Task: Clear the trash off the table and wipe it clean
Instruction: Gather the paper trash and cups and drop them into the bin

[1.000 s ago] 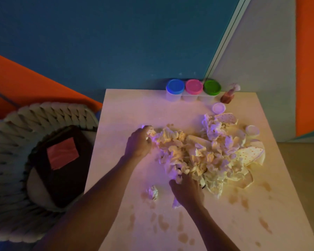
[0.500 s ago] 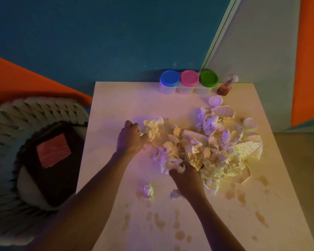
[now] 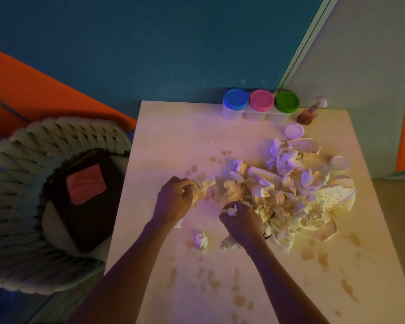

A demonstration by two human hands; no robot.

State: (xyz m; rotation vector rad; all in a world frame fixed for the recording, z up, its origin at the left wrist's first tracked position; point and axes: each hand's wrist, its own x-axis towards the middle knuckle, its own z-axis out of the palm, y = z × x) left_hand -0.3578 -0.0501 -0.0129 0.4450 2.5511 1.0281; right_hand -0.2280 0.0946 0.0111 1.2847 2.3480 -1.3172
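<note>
While left hand [image 3: 177, 201] and right hand [image 3: 240, 220] each grip crumpled napkins [image 3: 278, 195], gathering step in hand; next: collect stray wad [image 3: 200, 239] between wrists, then wipe stained tabletop [image 3: 173, 136].

Both forearms reach fwd, side by side; left hand [image 3: 174, 202] & right hand [image 3: 240, 220] knuckles-up, fingers curled tight.

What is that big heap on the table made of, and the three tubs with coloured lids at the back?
The heap looks like crumpled paper napkins, soft and matte, going by the creases, with dotted paper plates among them. The three tubs seem to be plastic: frosted bodies and smooth, slightly glossy lids. The table looks like pale matte board, stained brown.
</note>
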